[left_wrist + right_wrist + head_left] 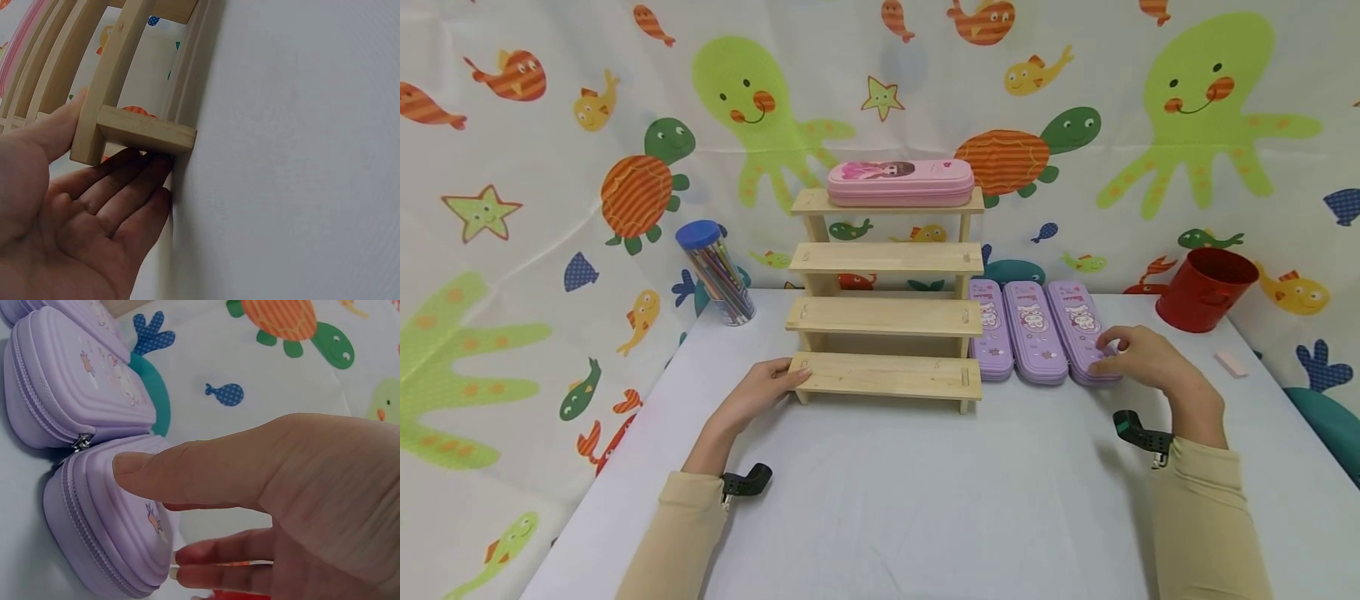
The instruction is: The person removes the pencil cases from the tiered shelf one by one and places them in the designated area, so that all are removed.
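A stepped wooden shelf rack [883,315] stands mid-table. My left hand [765,385] holds the left end of its lowest step, thumb on top; in the left wrist view the other fingers [119,187] lie under the step beside the leg. Three purple pencil cases lie side by side right of the rack: a left one [991,333], a middle one [1036,333] and a right one [1077,333]. Over the near end of the right case is my right hand [1138,358], its thumb [181,472] across the lid and other fingers extended beside the case's edge.
A pink pencil case [901,185] lies on the rack's top step. Back left stands a clear tube of pencils [718,275] with a blue lid. A red bucket [1202,292] and a small pale pink block [1231,363] are at the right. A patterned cloth [880,67] hangs behind.
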Motion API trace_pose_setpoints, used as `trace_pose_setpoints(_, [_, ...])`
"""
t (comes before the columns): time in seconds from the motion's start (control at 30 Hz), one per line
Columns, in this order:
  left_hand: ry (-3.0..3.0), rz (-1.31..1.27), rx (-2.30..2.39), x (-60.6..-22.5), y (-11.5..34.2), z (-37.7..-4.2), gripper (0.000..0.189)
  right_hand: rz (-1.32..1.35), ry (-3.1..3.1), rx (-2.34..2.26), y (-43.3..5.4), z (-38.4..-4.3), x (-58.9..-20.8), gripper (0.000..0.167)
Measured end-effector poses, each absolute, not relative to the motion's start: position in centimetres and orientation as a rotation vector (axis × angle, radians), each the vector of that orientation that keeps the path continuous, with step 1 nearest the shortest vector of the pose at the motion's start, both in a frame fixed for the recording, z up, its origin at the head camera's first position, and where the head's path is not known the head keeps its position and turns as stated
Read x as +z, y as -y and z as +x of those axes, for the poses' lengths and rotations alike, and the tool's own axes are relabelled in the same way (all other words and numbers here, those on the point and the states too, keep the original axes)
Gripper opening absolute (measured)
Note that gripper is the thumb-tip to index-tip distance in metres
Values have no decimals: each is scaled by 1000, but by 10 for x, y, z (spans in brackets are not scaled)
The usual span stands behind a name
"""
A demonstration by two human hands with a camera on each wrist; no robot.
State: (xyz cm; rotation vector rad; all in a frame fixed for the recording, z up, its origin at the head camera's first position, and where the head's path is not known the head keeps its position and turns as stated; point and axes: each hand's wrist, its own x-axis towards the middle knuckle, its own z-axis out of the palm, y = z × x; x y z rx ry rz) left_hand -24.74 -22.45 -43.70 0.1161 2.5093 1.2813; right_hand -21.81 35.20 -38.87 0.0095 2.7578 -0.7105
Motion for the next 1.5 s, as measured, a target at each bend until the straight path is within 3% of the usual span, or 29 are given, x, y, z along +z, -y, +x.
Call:
trace_pose_setpoints(0.53, [-2499, 104, 1291, -438, 231, -245, 75, -10, -2841, -732, -334, -228, -390, 58])
trace_pose_setpoints(1.17, [-2496, 121, 1319, -436, 231, -249, 72, -258, -3053, -1032, -281, -251, -391, 43])
trace_pose_setpoints(1.5, [-2487, 109, 1311, -437, 226, -249, 71, -385, -3090, -1149, -263, -260, -371, 50])
